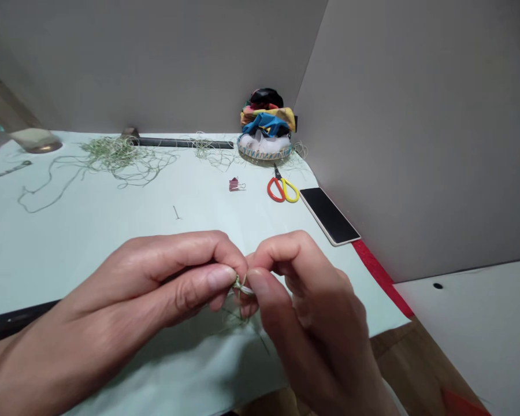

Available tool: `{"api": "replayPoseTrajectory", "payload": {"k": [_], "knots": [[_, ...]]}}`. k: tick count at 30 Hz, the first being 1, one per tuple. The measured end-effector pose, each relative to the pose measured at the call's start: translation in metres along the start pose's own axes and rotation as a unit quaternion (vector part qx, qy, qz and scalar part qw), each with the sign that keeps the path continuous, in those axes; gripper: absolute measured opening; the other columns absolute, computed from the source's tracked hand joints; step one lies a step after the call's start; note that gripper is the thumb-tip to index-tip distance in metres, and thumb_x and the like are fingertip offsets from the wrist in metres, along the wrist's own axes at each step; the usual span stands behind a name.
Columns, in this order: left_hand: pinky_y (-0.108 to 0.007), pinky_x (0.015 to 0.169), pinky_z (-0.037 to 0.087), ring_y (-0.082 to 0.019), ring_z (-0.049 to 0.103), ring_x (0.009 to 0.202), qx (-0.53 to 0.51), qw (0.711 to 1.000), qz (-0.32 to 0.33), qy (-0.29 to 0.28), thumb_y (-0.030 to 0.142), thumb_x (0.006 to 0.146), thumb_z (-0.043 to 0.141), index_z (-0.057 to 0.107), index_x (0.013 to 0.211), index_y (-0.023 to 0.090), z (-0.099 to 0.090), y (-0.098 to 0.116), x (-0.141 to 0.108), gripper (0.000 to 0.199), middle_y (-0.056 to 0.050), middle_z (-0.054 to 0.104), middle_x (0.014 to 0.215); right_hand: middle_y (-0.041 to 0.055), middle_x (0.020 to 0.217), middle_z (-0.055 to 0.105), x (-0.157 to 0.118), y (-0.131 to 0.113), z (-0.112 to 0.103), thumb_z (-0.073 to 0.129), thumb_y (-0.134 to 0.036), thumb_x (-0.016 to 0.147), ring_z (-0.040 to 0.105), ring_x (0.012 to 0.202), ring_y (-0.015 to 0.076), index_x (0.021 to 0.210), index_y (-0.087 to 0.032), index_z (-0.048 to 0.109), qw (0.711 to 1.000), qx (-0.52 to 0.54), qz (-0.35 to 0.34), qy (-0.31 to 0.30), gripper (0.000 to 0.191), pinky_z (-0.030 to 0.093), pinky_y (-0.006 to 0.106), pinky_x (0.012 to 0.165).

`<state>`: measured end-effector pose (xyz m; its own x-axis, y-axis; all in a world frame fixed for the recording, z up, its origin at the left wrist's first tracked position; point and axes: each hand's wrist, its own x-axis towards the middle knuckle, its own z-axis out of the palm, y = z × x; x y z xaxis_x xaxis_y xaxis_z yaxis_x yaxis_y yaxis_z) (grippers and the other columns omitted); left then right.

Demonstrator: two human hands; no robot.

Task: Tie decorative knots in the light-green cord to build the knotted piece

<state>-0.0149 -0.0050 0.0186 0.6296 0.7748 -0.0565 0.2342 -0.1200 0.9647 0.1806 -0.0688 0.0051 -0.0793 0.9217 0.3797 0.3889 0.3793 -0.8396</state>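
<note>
Close together above the pale cloth, both hands pinch one small piece of green and white thread work. My left hand presses it between thumb and forefinger, with the thumb on top. On the other side, my right hand grips its white part between thumb and forefinger. Loose green thread ends dangle below the fingertips. A thin dark line slants down beside them, and I cannot make out what it is. Much of the piece is hidden by the fingers.
A tangle of green thread lies at the back left beside a dark rod. Scissors, a binder clip and a phone lie behind my hands. Further back are a bundle of colourful cloth and a clear bottle.
</note>
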Motion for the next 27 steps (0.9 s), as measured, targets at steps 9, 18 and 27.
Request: {"api": "replayPoseTrajectory", "payload": {"k": [9,18,27], "knots": [[-0.015,0.049,0.04,-0.008,0.053,0.055,0.048,0.997,0.036,0.038,0.055,0.101,0.063,0.08,0.085,0.035,0.003,-0.004,-0.001,0.031,0.006,0.06,0.064,-0.0059,0.068,0.064,-0.006,0.001,0.02,0.058,-0.026,0.104,0.057,0.047,0.011,0.097,-0.028,0.052,0.992,-0.093,-0.024,0.078,0.009,0.04,0.023,0.036],[-0.013,0.06,0.042,-0.008,0.053,0.063,0.015,0.996,0.091,0.001,0.04,0.105,0.061,0.077,0.079,0.032,0.003,-0.011,0.003,0.031,0.006,0.06,0.07,-0.0093,0.062,0.056,-0.013,0.01,0.03,0.05,-0.024,0.107,0.061,0.052,0.0127,0.1,-0.03,0.05,0.994,-0.055,0.046,0.079,0.009,0.051,0.024,0.048],[-0.013,0.051,0.038,-0.009,0.045,0.059,-0.07,0.996,-0.055,-0.024,0.062,0.097,0.065,0.079,0.085,0.031,0.0,-0.005,-0.002,0.037,0.004,0.053,0.066,-0.0085,0.078,0.07,-0.016,0.004,0.03,0.058,-0.033,0.106,0.064,0.06,0.0144,0.105,-0.036,0.053,0.993,-0.031,0.035,0.106,0.006,0.053,0.026,0.049]]}}
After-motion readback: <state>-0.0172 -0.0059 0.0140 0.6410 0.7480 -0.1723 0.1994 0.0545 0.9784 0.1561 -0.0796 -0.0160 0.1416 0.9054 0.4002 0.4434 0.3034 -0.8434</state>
